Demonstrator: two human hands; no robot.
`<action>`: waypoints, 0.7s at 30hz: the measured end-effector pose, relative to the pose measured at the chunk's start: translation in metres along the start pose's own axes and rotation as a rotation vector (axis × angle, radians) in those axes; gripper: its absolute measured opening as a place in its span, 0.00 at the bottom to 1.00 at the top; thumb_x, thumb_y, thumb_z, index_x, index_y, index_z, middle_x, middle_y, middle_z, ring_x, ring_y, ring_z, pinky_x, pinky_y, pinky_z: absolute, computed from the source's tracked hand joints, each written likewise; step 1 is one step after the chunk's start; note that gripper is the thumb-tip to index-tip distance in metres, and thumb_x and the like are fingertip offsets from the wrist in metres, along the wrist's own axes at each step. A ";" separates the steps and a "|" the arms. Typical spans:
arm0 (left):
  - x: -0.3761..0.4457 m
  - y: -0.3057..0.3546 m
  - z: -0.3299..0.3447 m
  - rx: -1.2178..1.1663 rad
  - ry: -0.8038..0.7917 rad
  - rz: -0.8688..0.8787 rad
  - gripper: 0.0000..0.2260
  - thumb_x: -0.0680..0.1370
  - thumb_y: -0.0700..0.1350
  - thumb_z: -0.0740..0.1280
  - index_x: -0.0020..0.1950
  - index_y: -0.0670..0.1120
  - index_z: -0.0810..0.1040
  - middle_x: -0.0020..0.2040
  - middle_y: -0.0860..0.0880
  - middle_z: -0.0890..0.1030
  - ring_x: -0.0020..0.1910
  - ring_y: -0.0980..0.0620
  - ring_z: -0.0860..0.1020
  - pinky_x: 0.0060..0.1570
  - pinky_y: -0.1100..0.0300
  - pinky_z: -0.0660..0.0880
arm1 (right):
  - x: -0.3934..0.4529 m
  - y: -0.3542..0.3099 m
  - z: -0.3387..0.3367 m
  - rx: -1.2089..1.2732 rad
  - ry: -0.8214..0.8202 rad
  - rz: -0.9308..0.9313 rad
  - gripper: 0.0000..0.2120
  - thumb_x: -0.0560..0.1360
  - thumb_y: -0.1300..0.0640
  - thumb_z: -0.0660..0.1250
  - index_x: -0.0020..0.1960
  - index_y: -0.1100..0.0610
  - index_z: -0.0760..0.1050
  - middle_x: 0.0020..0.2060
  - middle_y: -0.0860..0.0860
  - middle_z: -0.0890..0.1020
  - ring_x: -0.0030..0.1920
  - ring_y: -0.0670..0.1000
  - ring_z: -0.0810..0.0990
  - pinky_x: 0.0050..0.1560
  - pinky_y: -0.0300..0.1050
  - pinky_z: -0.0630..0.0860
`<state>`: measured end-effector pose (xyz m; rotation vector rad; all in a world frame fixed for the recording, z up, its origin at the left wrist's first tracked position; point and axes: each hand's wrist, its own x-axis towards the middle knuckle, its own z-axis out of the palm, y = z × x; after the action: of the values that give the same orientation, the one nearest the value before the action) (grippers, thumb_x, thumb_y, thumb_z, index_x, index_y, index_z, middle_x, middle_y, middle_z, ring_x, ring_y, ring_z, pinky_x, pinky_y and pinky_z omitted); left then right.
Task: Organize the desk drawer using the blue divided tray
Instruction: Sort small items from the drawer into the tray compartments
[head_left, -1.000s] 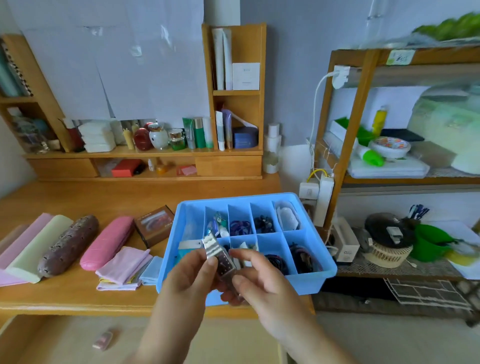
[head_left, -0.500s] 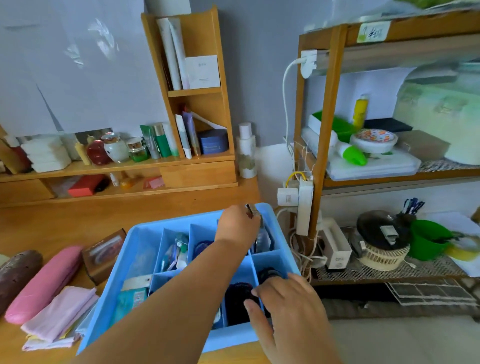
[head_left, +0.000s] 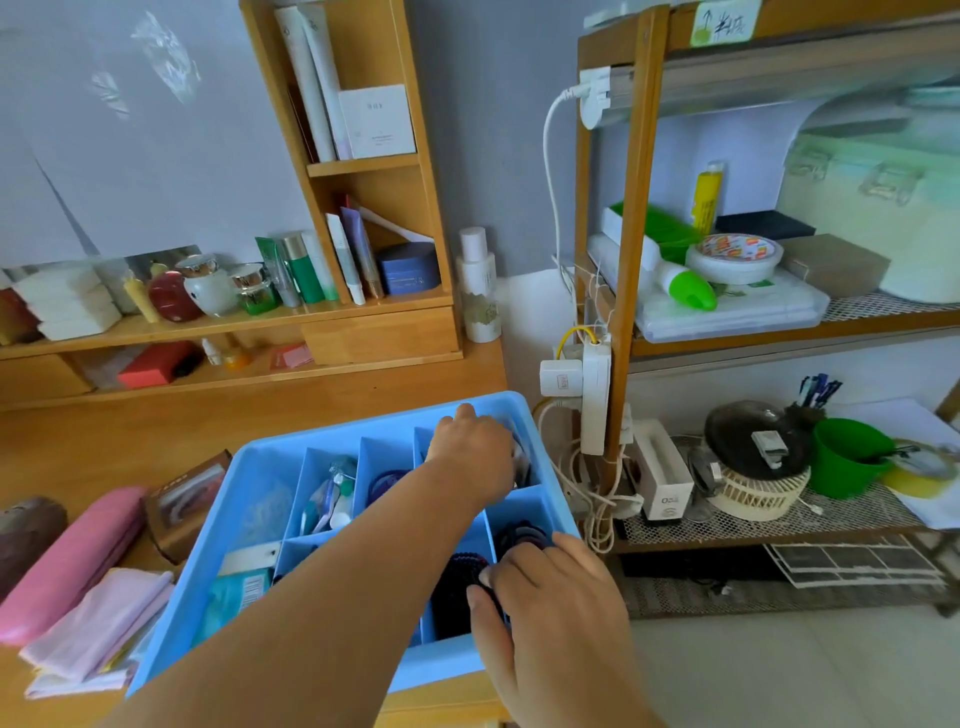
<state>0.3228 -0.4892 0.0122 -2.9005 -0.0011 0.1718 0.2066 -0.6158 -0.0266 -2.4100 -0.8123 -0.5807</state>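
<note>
The blue divided tray (head_left: 332, 431) sits on the wooden desk (head_left: 130, 431) at its right end, overhanging the front edge. My left hand (head_left: 475, 449) reaches across it, fingers curled down into the far right compartment; what they hold is hidden. My right hand (head_left: 550, 597) grips the tray's near right rim, fingers bent over it beside dark hair ties (head_left: 522, 535) and a dark round item (head_left: 457, 577). Small tubes (head_left: 332, 493) and a teal packet (head_left: 234, 597) fill other compartments.
Left of the tray lie a brown box (head_left: 182, 499), a pink case (head_left: 72, 561) and folded cloths (head_left: 98, 623). A power strip with tangled cables (head_left: 595, 395) hangs just right of the tray on a wooden rack (head_left: 618, 260). A white bottle (head_left: 478, 286) stands behind.
My left hand carried a silvery metal clip from in front of me to the tray's far right compartment and sank into it. My right hand let go of the clip and settled on the near rim.
</note>
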 end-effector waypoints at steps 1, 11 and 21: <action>-0.005 -0.003 -0.001 -0.017 0.003 0.047 0.12 0.79 0.48 0.57 0.59 0.50 0.77 0.56 0.48 0.76 0.57 0.46 0.67 0.49 0.55 0.64 | 0.000 0.000 -0.001 -0.012 0.001 -0.004 0.13 0.73 0.47 0.61 0.35 0.49 0.80 0.30 0.43 0.78 0.33 0.45 0.76 0.54 0.42 0.71; -0.191 -0.087 0.021 -0.772 0.626 0.016 0.09 0.77 0.45 0.64 0.54 0.51 0.81 0.49 0.64 0.78 0.52 0.65 0.74 0.52 0.81 0.63 | -0.018 -0.027 -0.005 -0.045 0.044 -0.006 0.18 0.70 0.36 0.62 0.46 0.48 0.81 0.48 0.43 0.80 0.57 0.48 0.75 0.66 0.65 0.59; -0.296 -0.127 0.094 -0.588 0.622 -0.002 0.16 0.78 0.50 0.62 0.62 0.44 0.78 0.59 0.51 0.79 0.59 0.54 0.74 0.61 0.61 0.68 | -0.021 -0.079 0.015 -0.040 -0.008 -0.039 0.13 0.61 0.67 0.78 0.43 0.56 0.83 0.34 0.48 0.80 0.36 0.53 0.79 0.39 0.48 0.77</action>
<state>0.0193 -0.3478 -0.0141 -3.3830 0.0616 -0.8726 0.1433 -0.5622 -0.0224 -2.4388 -0.8608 -0.6086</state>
